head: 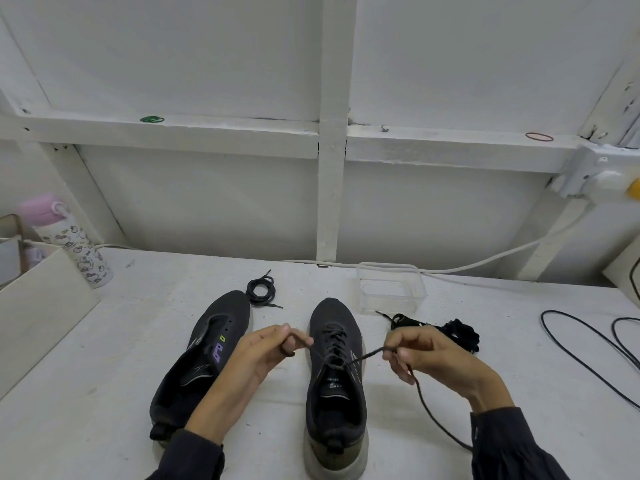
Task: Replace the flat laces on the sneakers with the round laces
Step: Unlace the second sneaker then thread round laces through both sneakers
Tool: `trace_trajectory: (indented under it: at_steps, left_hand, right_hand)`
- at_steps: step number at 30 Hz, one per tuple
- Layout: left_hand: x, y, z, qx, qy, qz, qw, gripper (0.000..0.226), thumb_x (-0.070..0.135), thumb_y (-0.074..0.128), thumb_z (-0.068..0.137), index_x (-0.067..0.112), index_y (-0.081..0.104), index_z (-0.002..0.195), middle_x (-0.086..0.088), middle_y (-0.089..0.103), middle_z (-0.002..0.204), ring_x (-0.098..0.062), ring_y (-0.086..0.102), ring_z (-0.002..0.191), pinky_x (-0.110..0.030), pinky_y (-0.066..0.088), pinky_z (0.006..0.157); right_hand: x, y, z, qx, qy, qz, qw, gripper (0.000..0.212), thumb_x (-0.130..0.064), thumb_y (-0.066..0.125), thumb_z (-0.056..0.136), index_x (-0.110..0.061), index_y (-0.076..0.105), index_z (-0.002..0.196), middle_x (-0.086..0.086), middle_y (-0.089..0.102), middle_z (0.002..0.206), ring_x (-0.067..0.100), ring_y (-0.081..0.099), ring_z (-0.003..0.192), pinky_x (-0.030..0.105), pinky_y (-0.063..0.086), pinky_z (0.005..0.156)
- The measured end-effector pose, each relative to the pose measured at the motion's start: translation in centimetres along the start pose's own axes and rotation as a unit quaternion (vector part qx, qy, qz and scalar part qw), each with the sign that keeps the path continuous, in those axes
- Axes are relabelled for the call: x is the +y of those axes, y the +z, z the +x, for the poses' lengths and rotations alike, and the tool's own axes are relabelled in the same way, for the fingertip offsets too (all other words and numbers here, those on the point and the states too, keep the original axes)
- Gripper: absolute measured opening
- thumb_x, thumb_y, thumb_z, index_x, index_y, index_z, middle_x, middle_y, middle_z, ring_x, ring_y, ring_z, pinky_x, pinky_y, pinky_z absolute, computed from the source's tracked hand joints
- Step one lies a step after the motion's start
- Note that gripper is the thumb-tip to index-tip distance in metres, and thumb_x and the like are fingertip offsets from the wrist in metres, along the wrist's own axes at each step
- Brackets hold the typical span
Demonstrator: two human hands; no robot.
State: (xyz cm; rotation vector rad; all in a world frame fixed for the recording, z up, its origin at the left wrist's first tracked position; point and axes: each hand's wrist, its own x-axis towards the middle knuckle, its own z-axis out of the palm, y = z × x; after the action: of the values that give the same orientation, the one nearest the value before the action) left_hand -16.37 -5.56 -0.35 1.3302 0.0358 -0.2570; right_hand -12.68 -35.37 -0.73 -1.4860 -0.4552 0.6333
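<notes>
Two black sneakers stand on the white table, toes away from me. The right sneaker (334, 382) is laced with a round black lace (365, 356). My left hand (258, 355) pinches one end of that lace left of the shoe. My right hand (431, 358) grips the other end, which trails down past my right sleeve. The left sneaker (204, 362) has no lace in its eyelets, and my left forearm covers part of it. A coiled round black lace (260, 292) lies beyond its toe. A heap of flat black laces (457, 334) lies right of my right hand.
A clear plastic container (391, 287) sits beyond the right sneaker. A patterned bottle with a pink lid (69, 242) and a white board (38, 306) are at the left. Black cables (588, 355) loop at the right, and a white cable (485, 263) runs along the back wall.
</notes>
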Motion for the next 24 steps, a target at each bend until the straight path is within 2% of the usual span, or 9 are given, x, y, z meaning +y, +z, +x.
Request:
trace_trajectory:
  at_steps: [2, 4, 7, 11, 15, 17, 19, 22, 24]
  left_hand:
    - [0.7, 0.8, -0.1, -0.011, 0.000, -0.051, 0.999, 0.032, 0.022, 0.063, 0.090, -0.009, 0.067, 0.098, -0.014, 0.072, 0.104, -0.034, 0.063, 0.114, -0.039, 0.046, 0.104]
    - [1.4, 1.5, -0.4, -0.012, 0.001, -0.084, 0.996, 0.028, 0.016, 0.058, 0.090, -0.009, 0.065, 0.100, -0.019, 0.069, 0.117, -0.034, 0.064, 0.113, -0.039, 0.049, 0.103]
    - [2.0, 2.4, -0.5, -0.001, 0.009, -0.097, 0.995, 0.027, 0.018, 0.058, 0.088, -0.004, 0.074, 0.092, -0.019, 0.069, 0.117, -0.032, 0.065, 0.112, -0.035, 0.051, 0.100]
    - [2.3, 3.2, -0.2, 0.019, 0.022, -0.119, 0.992, 0.032, 0.022, 0.057, 0.089, -0.003, 0.075, 0.095, -0.020, 0.070, 0.114, -0.032, 0.066, 0.109, -0.036, 0.052, 0.099]
    - [2.2, 4.0, 0.1, -0.003, 0.031, -0.145, 0.989, 0.035, 0.020, 0.051, 0.094, -0.007, 0.069, 0.109, -0.020, 0.067, 0.119, -0.031, 0.063, 0.115, -0.040, 0.050, 0.102]
    - [2.1, 4.5, 0.2, 0.006, 0.036, -0.152, 0.988, 0.034, 0.021, 0.053, 0.093, -0.006, 0.070, 0.106, -0.020, 0.068, 0.117, -0.030, 0.065, 0.111, -0.040, 0.051, 0.100]
    - [2.1, 5.1, 0.3, 0.024, 0.045, -0.149, 0.988, 0.031, 0.024, 0.057, 0.090, -0.001, 0.075, 0.092, -0.018, 0.071, 0.107, -0.026, 0.068, 0.097, -0.041, 0.053, 0.097]
    - [2.1, 5.6, 0.5, 0.034, 0.059, -0.119, 0.991, 0.032, 0.031, 0.057, 0.090, 0.005, 0.074, 0.084, -0.013, 0.065, 0.085, -0.017, 0.063, 0.077, -0.040, 0.053, 0.091]
    - [2.0, 5.8, 0.6, 0.026, 0.059, -0.104, 0.992, 0.033, 0.032, 0.052, 0.093, 0.007, 0.073, 0.089, -0.012, 0.066, 0.088, -0.015, 0.060, 0.076, -0.036, 0.052, 0.086]
  right_hand:
    - [-0.2, 0.9, 0.7, 0.039, -0.031, 0.045, 0.998, 0.034, -0.037, 0.077, 0.080, -0.004, 0.067, 0.083, 0.017, 0.049, 0.074, 0.022, 0.048, 0.060, 0.028, 0.042, 0.062]
    - [-0.7, 2.2, 1.6, 0.074, -0.044, 0.085, 0.993, 0.039, -0.042, 0.079, 0.076, -0.006, 0.063, 0.076, 0.013, 0.049, 0.071, 0.022, 0.047, 0.060, 0.028, 0.042, 0.063]
    - [-1.3, 3.9, 2.6, 0.105, -0.060, 0.145, 0.982, 0.041, -0.043, 0.077, 0.077, -0.005, 0.062, 0.077, 0.009, 0.054, 0.073, 0.020, 0.049, 0.063, 0.028, 0.045, 0.064]
    - [-1.8, 5.6, 3.1, 0.115, -0.060, 0.178, 0.976, 0.026, -0.022, 0.066, 0.085, 0.002, 0.065, 0.096, 0.008, 0.063, 0.082, 0.020, 0.056, 0.073, 0.028, 0.048, 0.067]
    - [-2.6, 6.7, 3.2, 0.126, -0.069, 0.169, 0.975, 0.034, -0.039, 0.077, 0.078, -0.007, 0.067, 0.084, 0.008, 0.058, 0.082, 0.018, 0.052, 0.072, 0.029, 0.045, 0.069]
    - [-3.1, 7.0, 3.3, 0.163, -0.067, 0.141, 0.974, 0.037, -0.044, 0.075, 0.077, -0.008, 0.066, 0.082, 0.008, 0.057, 0.085, 0.018, 0.050, 0.071, 0.028, 0.045, 0.072]
    - [-3.6, 7.2, 3.3, 0.187, -0.069, 0.140, 0.970, 0.037, -0.043, 0.073, 0.082, -0.007, 0.070, 0.088, 0.010, 0.060, 0.087, 0.018, 0.054, 0.075, 0.026, 0.048, 0.076]
    - [-4.2, 7.7, 3.4, 0.180, -0.084, 0.171, 0.965, 0.030, -0.030, 0.061, 0.088, -0.002, 0.070, 0.092, 0.013, 0.066, 0.084, 0.019, 0.064, 0.080, 0.024, 0.053, 0.076]
    - [-4.1, 8.0, 3.5, 0.171, -0.088, 0.187, 0.963, 0.025, -0.022, 0.057, 0.089, 0.000, 0.069, 0.092, 0.016, 0.066, 0.084, 0.023, 0.067, 0.080, 0.026, 0.054, 0.076]
